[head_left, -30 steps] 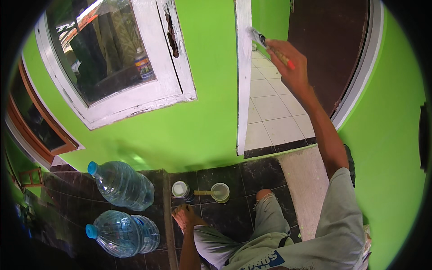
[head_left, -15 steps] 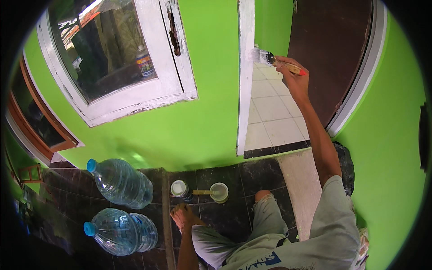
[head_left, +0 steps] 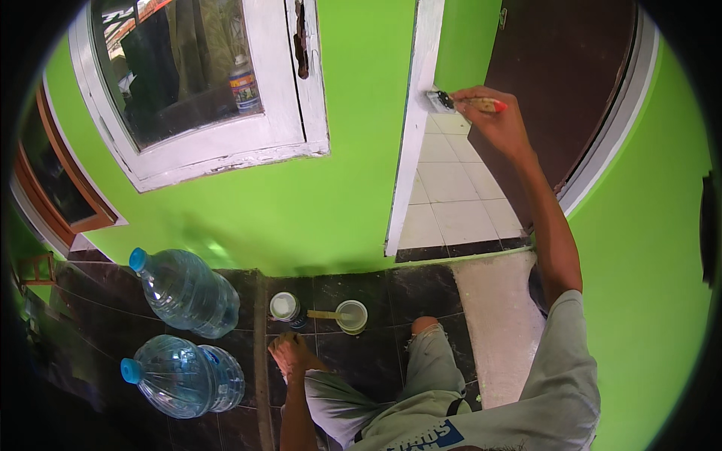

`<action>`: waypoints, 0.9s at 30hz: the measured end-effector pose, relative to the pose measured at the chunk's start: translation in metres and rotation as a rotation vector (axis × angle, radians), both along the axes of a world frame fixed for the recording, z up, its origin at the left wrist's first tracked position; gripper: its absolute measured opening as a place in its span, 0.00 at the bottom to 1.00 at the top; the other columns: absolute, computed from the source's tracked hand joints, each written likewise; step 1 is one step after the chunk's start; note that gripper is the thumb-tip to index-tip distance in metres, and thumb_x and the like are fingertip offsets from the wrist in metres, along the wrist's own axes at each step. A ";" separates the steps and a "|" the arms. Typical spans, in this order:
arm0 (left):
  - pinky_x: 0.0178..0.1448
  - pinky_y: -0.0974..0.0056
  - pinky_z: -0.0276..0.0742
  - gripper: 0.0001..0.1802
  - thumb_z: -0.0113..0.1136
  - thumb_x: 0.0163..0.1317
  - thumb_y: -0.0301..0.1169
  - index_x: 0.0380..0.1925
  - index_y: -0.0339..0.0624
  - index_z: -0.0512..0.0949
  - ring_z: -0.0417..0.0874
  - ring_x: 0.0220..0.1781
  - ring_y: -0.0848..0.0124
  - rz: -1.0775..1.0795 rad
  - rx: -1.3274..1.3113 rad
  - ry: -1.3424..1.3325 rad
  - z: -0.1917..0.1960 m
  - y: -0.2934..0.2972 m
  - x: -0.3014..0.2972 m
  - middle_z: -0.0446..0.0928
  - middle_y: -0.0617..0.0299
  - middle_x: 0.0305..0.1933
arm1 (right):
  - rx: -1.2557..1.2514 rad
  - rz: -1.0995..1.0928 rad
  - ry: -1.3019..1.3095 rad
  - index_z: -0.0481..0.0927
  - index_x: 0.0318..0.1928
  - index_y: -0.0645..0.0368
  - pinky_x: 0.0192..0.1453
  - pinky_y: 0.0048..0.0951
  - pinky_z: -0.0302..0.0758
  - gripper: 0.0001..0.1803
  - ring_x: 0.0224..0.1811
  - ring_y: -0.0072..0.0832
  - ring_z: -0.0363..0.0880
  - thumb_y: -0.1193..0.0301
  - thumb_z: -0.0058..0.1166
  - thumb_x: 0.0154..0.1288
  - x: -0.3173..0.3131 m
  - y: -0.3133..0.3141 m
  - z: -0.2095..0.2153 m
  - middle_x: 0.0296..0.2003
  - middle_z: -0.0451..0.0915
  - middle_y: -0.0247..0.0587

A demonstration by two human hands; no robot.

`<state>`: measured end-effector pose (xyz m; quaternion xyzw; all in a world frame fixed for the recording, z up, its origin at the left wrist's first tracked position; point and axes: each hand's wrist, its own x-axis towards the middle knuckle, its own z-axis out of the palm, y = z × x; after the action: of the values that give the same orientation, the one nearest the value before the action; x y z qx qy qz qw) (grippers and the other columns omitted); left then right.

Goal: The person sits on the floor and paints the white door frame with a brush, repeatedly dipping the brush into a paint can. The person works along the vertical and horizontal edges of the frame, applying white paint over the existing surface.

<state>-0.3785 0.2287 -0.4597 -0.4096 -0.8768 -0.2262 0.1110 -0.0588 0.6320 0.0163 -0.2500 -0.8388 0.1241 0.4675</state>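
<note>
the right hand (head_left: 496,120), closed on a paintbrush (head_left: 462,103), has dropped lower along the white door frame (head_left: 417,135), bristles now touching it, so the stroke runs downward; the left hand is out of view.

bright daylight, colours vivid; window glass (head_left: 180,75) shows reflections, soft shadow lies along the green wall (head_left: 301,218) base. fisheye bends edges, black corners; focus mostly sharp.

Beside the right hand (head_left: 502,124), which grips a red-tipped wooden-handled paintbrush (head_left: 465,103), stands a white wooden door frame (head_left: 412,143) on a bright green wall (head_left: 353,173), with black glossy floor tiles (head_left: 376,361) far below.
</note>
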 end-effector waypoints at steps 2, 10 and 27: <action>0.62 0.53 0.73 0.05 0.68 0.59 0.33 0.31 0.44 0.87 0.86 0.44 0.57 0.013 -0.008 -0.018 0.003 0.001 0.002 0.86 0.57 0.36 | -0.002 0.019 0.028 0.92 0.49 0.57 0.48 0.24 0.83 0.10 0.41 0.19 0.87 0.73 0.67 0.68 -0.004 0.005 0.008 0.40 0.92 0.36; 0.61 0.52 0.73 0.06 0.67 0.60 0.33 0.30 0.43 0.87 0.85 0.45 0.57 0.024 -0.001 -0.007 0.004 0.000 0.002 0.86 0.57 0.37 | 0.043 -0.040 0.058 0.92 0.49 0.59 0.48 0.23 0.83 0.11 0.40 0.20 0.88 0.70 0.68 0.68 -0.017 0.000 0.032 0.39 0.92 0.39; 0.66 0.53 0.72 0.06 0.68 0.59 0.33 0.33 0.43 0.87 0.85 0.49 0.58 0.015 0.009 -0.059 0.005 0.001 0.003 0.87 0.57 0.39 | 0.142 -0.130 0.010 0.90 0.51 0.66 0.51 0.22 0.80 0.13 0.43 0.16 0.83 0.70 0.66 0.72 -0.020 0.005 0.071 0.43 0.91 0.34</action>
<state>-0.3754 0.2301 -0.4546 -0.3957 -0.8817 -0.2411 0.0887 -0.0790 0.6372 0.0874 -0.2695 -0.8252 0.0349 0.4952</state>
